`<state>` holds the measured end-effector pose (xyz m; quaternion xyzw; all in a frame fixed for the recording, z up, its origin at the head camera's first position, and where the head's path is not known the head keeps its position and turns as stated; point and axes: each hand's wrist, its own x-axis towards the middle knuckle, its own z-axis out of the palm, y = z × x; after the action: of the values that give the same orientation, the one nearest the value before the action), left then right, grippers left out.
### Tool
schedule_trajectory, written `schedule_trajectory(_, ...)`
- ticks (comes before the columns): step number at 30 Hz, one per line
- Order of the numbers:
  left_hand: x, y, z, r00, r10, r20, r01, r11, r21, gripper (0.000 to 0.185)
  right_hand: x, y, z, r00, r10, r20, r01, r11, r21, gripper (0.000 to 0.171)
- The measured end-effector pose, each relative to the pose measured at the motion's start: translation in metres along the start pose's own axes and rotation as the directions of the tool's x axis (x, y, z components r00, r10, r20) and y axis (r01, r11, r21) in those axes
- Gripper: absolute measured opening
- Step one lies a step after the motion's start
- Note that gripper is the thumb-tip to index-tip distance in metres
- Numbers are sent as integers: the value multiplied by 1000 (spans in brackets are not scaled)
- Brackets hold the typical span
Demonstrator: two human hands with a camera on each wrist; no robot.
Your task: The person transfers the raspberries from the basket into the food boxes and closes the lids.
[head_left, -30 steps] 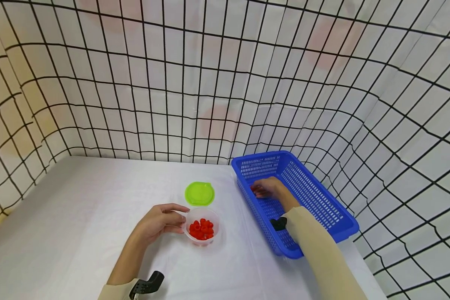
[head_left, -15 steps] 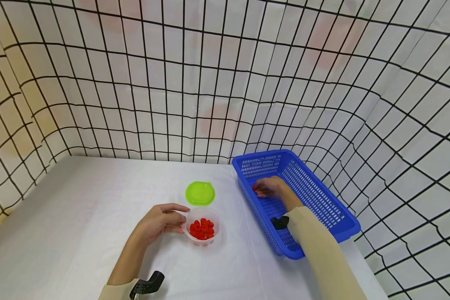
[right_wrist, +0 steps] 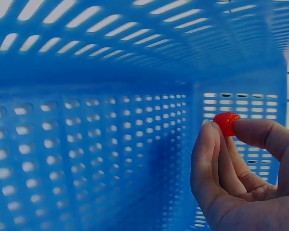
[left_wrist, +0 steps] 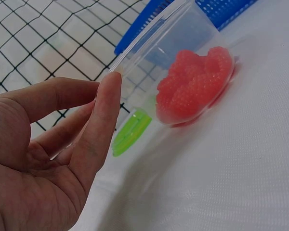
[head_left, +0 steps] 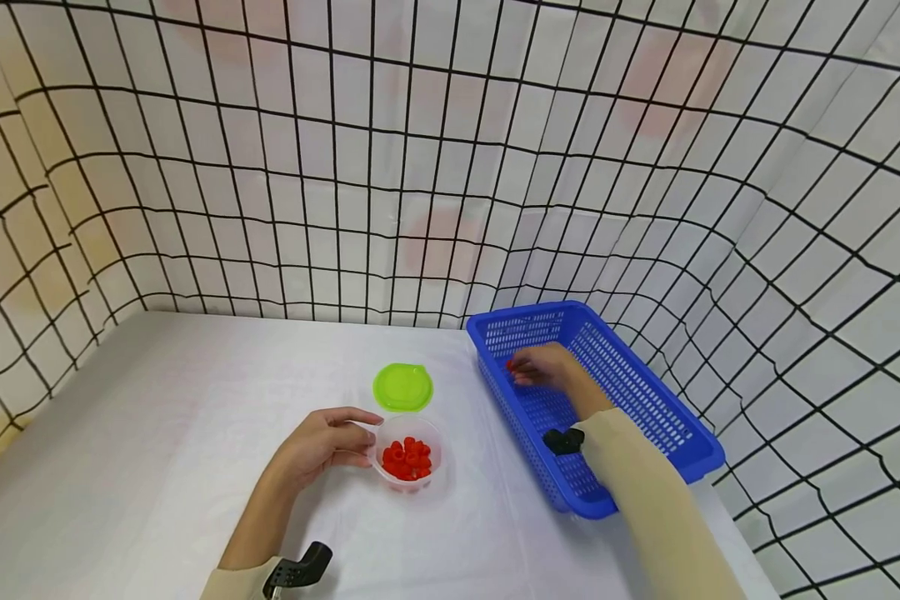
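A small clear plastic bowl stands on the white table, with several red raspberries at its bottom. My left hand holds the bowl's left side, thumb and fingertips bent at the rim; in the left wrist view the bowl wall rises just beyond the fingertips. Inside the blue basket, my right hand pinches one raspberry between thumb and fingertips, above the basket floor. Most of that raspberry is hidden by the fingers in the head view.
A bright green lid lies flat on the table behind the bowl. Black netting over white sheeting rises at the back and both sides. The basket's perforated walls stand around my right hand.
My right hand has lifted slightly away from the basket floor and shifted a little to the right, with the raspberry pinched in its fingertips. The left hand and bowl stay in place.
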<state>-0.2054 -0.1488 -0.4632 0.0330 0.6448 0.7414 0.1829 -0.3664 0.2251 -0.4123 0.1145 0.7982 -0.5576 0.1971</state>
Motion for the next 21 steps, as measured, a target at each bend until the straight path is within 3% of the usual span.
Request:
schedule_trajectory(6,1,1,1,1000,0,1,0,1000,5,41,-15,-15,-10,997,-74,11,75,996,-47,30)
schedule_trajectory(13,0,1,1,1000,-5,-4,5,1000,6,41,-31,-41,-10,994,-106,32,108,992,-66,33)
schedule_trajectory(21,0,0,1,1000,-2,2,2,1000,-2,41,-55,-67,3,974,-172,149,181,982,-51,33)
